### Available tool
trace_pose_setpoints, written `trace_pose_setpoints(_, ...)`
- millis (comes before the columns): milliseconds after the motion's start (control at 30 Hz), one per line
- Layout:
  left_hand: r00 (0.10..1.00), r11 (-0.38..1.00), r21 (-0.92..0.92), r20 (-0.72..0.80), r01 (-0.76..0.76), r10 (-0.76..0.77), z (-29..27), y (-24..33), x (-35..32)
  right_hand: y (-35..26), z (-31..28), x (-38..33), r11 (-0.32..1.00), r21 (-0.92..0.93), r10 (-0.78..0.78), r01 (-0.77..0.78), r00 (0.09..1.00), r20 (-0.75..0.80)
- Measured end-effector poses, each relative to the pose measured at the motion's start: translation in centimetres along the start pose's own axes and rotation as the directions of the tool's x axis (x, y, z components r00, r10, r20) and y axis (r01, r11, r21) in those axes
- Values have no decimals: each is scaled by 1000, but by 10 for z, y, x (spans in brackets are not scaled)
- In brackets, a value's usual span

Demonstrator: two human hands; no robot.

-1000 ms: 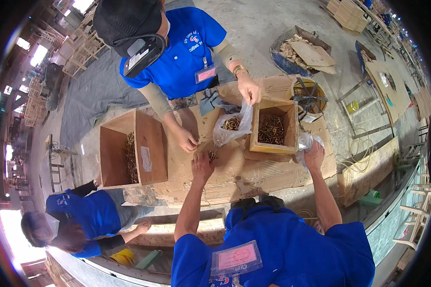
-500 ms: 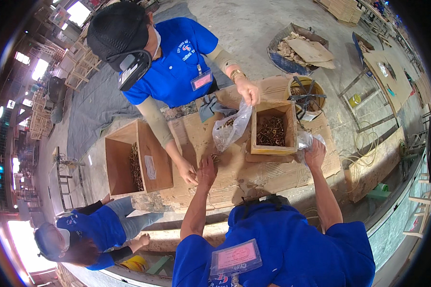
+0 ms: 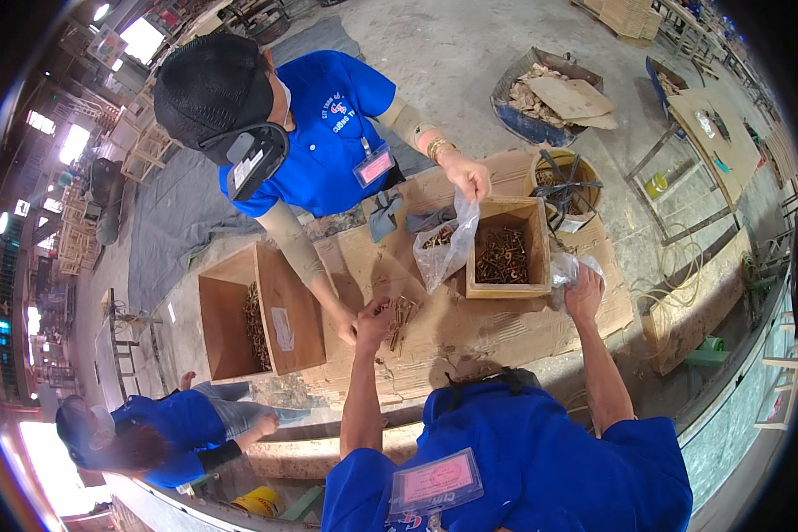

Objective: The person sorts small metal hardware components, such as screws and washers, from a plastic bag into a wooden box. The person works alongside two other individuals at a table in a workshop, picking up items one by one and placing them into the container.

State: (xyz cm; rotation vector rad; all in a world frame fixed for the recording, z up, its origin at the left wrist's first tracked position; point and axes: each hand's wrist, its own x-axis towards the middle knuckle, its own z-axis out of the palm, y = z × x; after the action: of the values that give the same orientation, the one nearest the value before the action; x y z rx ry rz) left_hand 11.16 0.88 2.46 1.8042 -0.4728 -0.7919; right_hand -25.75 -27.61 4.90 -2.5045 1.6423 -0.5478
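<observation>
My left hand [image 3: 375, 323] is over the cardboard [image 3: 434, 341] with its fingers curled; whether something is in them is hidden. Just right of it lies a small pile of long brass-coloured screws [image 3: 402, 321]. My right hand [image 3: 584, 294] grips a see-through plastic bag [image 3: 566, 268] beside the right wall of a small wooden box [image 3: 509, 291], which holds many screws [image 3: 500, 255]. Across from me, a co-worker's hand [image 3: 472, 180] lifts the top of another plastic bag [image 3: 443, 264] with screws inside. Their other hand [image 3: 343, 326] is close beside my left hand.
A larger wooden box [image 3: 294, 332] with screws stands left. A yellow bucket [image 3: 591, 188] with black straps is behind the small box, near grey cloths [image 3: 385, 215]. A blue bin [image 3: 523, 124] of scraps stands on the floor. Another person [image 3: 164, 434] is at lower left.
My left hand has drawn slightly left and down, uncovering the pile of screws. The co-worker's bag has moved right, closer to the small box. My right hand stays on its bag.
</observation>
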Motion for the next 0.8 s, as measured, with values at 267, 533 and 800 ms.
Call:
trace_pose_setpoints(267,961,926,-376,265,27,80,54,168,28,12,-1,-8,1000,8,25,-25,999,-25)
trace_pose_setpoints(533,694,255,675,720,-693,-21,116,157,142,-17,0,8,997,70,-22,26,999,-46)
trace_pose_setpoints(800,769,693,342,364,-635,525,71,207,51,5,8,-6,999,3,47,-47,998,-32)
